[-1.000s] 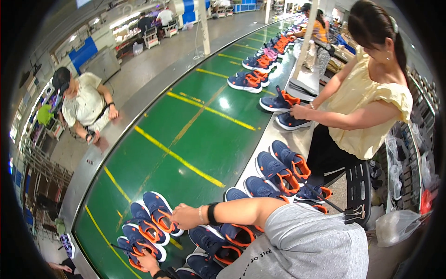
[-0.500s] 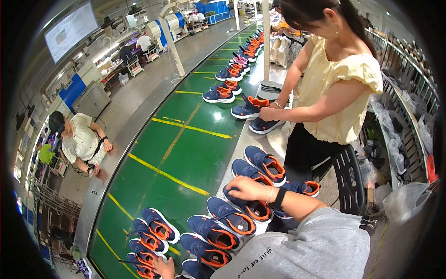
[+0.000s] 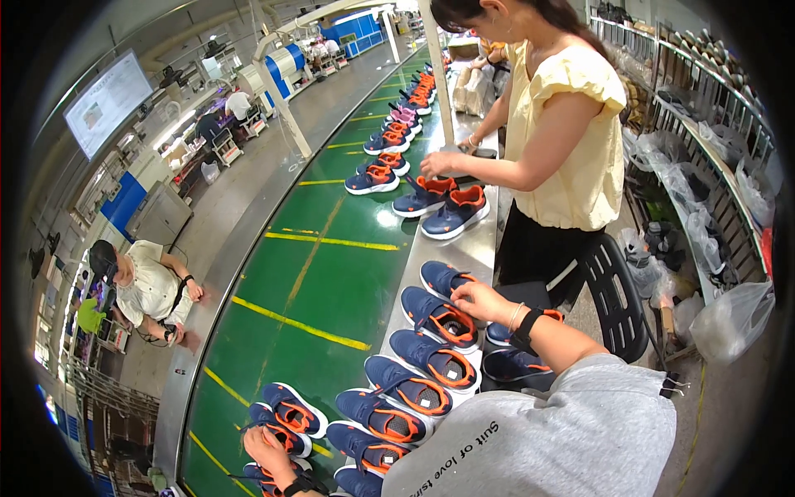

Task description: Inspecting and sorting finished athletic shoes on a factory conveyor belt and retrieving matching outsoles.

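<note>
A row of navy sneakers with orange linings and white soles stands along the metal ledge before me. My right hand [image 3: 487, 303] bends over the farthest sneaker [image 3: 438, 276] of this row, fingers closed at its collar. Nearer to me are another sneaker [image 3: 421, 303] and several more alike. At the lower left, on the green belt, my left hand [image 3: 267, 451] is closed at the front of a sneaker [image 3: 281, 432], by its dark strap; the fingertips are partly hidden. Just beyond it stands one more sneaker [image 3: 291, 407].
A co-worker in a yellow top [image 3: 571, 116] stands at the right, handling a pair of sneakers [image 3: 455, 214]. The green conveyor belt [image 3: 323, 273] carries more shoes farther up. A black chair [image 3: 613, 294] and a shelf with plastic bags [image 3: 733, 319] are on the right. Another person [image 3: 153, 286] sits across.
My right hand has moved from a middle sneaker to the far end of the row. My left hand has shifted up and left over the belt sneakers. The co-worker's two sneakers now stand side by side.
</note>
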Demonstrator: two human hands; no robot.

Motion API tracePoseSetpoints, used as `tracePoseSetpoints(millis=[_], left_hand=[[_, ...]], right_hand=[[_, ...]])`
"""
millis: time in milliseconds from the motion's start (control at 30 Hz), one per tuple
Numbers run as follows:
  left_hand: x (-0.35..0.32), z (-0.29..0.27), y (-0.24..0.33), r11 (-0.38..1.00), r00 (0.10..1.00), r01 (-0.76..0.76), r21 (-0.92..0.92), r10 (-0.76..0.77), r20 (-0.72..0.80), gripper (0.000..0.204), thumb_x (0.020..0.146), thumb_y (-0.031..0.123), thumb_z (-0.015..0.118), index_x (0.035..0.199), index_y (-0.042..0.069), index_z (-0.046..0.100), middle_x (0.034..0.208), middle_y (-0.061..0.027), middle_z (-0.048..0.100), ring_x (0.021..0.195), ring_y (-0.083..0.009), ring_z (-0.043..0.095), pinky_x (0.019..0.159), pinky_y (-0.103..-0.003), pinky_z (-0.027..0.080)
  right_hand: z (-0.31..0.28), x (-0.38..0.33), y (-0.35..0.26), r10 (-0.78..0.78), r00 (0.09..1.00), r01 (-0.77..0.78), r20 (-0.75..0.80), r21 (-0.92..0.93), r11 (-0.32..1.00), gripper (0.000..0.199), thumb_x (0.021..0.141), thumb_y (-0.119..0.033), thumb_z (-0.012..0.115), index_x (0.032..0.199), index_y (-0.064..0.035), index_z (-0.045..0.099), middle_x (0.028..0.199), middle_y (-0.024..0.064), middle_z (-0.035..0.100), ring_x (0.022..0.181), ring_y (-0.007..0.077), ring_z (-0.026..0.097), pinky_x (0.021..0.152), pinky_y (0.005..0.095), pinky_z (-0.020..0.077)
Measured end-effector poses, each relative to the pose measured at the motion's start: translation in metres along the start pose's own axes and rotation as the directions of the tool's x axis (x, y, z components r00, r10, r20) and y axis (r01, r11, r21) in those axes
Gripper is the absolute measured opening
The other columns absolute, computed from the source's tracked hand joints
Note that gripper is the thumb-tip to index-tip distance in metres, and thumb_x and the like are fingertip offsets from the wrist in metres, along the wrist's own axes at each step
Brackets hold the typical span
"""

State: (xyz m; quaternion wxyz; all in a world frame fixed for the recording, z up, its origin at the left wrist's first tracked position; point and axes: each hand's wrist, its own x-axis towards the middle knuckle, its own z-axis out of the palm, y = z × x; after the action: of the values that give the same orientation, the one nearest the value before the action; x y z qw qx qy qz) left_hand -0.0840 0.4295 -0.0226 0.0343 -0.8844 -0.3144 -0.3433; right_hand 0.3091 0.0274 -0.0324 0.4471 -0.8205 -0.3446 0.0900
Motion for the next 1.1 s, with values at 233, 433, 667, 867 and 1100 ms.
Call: tracePoseSetpoints(millis=[233, 433, 667, 867, 1100], left_hand=[[0.019, 0.005, 0.027, 0.994, 0.999, -0.044, -0.102, 0.042, -0.017, 0.008, 0.078, 0.007, 0.057, 0.08, -0.001, 0.057, 0.093, -0.0143, 0.056, 0.094, -0.0325, 0.051, 0.086, -0.041, 0.039], [0.025, -0.019, 0.062, 0.988, 0.993, -0.121, -0.097, 0.119, -0.025, 0.008, 0.079, 0.006, 0.056, 0.085, 0.001, 0.058, 0.098, -0.0138, 0.055, 0.103, -0.0347, 0.049, 0.091, -0.043, 0.037], [0.038, -0.042, 0.134, 0.969, 0.982, -0.183, -0.168, 0.187, 0.01, 0.01, 0.078, 0.004, 0.058, 0.088, 0.001, 0.06, 0.101, -0.0134, 0.056, 0.106, -0.0337, 0.049, 0.093, -0.042, 0.036], [0.0, -0.023, 0.184, 0.937, 0.888, 0.038, -0.346, 0.128, 0.442, 0.026, 0.075, 0.014, 0.065, 0.097, 0.001, 0.059, 0.113, -0.0183, 0.052, 0.109, -0.0368, 0.047, 0.095, -0.043, 0.035], [-0.069, -0.009, 0.214, 0.927, 0.655, 0.301, -0.225, -0.029, 0.755, 0.057, 0.078, 0.027, 0.065, 0.122, -0.003, 0.045, 0.135, -0.0295, 0.03, 0.125, -0.0422, 0.031, 0.101, -0.047, 0.027]], right_hand=[[-0.07, 0.093, 0.087, 0.372, 0.884, -0.325, -0.284, 0.199, 0.925, 0.018, 0.075, -0.017, 0.063, 0.084, -0.0018, 0.066, 0.077, 0.0094, 0.065, 0.074, 0.0175, 0.061, 0.072, 0.0308, 0.0472], [-0.108, 0.135, 0.086, 0.437, 0.826, -0.47, -0.357, -0.007, 0.883, 0.014, 0.069, -0.017, 0.061, 0.071, -0.004, 0.063, 0.072, 0.0149, 0.064, 0.072, 0.0275, 0.062, 0.072, 0.035, 0.0468], [-0.088, 0.136, 0.112, 0.319, 0.923, -0.353, -0.214, -0.151, 0.923, 0.022, 0.074, -0.022, 0.063, 0.081, -0.0014, 0.061, 0.073, 0.0094, 0.062, 0.068, 0.0173, 0.057, 0.068, 0.0321, 0.0465], [-0.026, 0.088, 0.098, 0.323, 0.936, -0.332, 0.14, 0.045, 0.942, 0.058, 0.073, -0.035, 0.069, 0.115, 0.0002, 0.053, 0.105, 0.0227, 0.059, 0.096, 0.0276, 0.059, 0.083, 0.0336, 0.0458], [-0.011, 0.028, 0.076, 0.361, 0.882, -0.412, 0.304, 0.122, 0.903, 0.087, 0.069, -0.027, 0.076, 0.133, 0.0062, 0.028, 0.122, 0.0212, 0.049, 0.112, 0.0276, 0.05, 0.094, 0.0308, 0.0405]])
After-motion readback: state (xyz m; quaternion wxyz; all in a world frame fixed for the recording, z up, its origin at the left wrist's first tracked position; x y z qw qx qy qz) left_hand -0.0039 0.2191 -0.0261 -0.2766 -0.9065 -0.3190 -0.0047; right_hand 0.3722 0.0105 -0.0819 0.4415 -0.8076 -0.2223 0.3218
